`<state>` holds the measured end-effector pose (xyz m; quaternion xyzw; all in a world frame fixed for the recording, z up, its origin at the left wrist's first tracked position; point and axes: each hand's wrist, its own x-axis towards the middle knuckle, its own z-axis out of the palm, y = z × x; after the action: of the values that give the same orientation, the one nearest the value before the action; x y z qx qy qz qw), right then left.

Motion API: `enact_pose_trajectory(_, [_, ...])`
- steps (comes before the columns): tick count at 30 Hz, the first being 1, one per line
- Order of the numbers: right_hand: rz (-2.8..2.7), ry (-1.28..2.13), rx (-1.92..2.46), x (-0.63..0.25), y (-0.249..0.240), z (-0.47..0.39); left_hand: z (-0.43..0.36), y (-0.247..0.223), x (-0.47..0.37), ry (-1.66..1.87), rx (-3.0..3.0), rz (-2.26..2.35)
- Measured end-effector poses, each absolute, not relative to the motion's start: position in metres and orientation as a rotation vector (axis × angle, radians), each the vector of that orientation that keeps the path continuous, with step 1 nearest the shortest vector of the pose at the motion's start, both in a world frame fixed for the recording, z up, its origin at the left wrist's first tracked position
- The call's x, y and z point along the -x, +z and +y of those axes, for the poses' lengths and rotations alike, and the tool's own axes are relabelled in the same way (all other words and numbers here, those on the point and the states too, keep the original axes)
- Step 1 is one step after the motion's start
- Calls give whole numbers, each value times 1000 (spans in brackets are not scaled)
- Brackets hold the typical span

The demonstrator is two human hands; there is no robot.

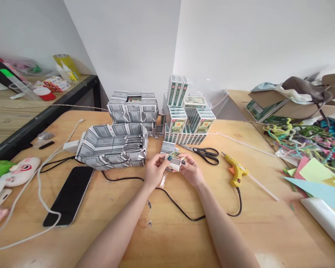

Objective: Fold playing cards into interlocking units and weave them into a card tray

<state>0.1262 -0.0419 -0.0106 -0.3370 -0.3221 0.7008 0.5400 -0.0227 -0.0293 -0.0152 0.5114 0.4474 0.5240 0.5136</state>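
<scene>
Between my two hands is a small playing-card box, green and white, with its pale open end facing me. My left hand pinches its left side, thumb on top. My right hand grips the right side with the fingertips. Just behind it are some grey-patterned playing cards. Left of my hands sits an open tray made of folded playing cards, with a row of cards standing inside. Behind that rises a second folded-card structure. Stacked green card boxes stand beyond my hands.
Black-handled scissors and a yellow glue gun with a glue stick lie to the right. A black cord crosses under my forearms. A phone and white cable lie left. Pipe cleaners and coloured paper crowd the right edge.
</scene>
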Motion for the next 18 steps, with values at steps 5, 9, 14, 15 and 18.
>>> enact_pose_trajectory(5, [-748, 1655, 754, -128, -10, -42, -30, -12, 26, 1275, -1241, 1055])
enact_pose_trajectory(9, [-781, 1701, 703, -131, -10, -43, -28, -10, 30, 1227, -1129, 969])
enact_pose_trajectory(14, [-819, 1793, 600, -136, -15, -43, -28, -9, 29, 986, -974, 758])
enact_pose_trajectory(15, [-827, 1804, 589, -137, -16, -44, -28, -10, 28, 948, -959, 729])
enact_pose_trajectory(18, [-839, 1825, 575, -140, -19, -46, -31, -10, 26, 885, -900, 703])
